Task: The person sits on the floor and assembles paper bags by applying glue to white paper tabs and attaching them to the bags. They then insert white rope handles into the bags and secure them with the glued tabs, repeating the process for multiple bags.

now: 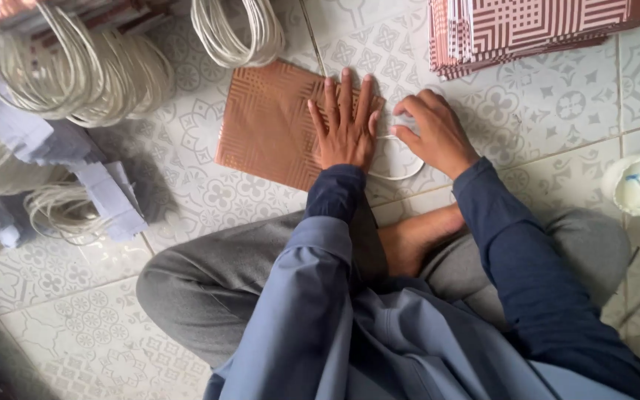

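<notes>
Fingers (pixel 342 100) spread flat on brown sheet (pixel 268 122)

Bare left hand (pixel 344 127), bare right hand (pixel 432 132), no rings or gloves. Dark navy long sleeves (pixel 535 281) with ribbed cuffs; lighter grey-blue vest (pixel 312 318) over them. Grey trousers (pixel 209 285). Bare foot (pixel 416 238), no sock.

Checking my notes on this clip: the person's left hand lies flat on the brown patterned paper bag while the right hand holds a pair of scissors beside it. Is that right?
Not quite. The head view shows the left hand flat on the brown patterned paper bag, but the right hand holds a white cord loop, not scissors.
</notes>
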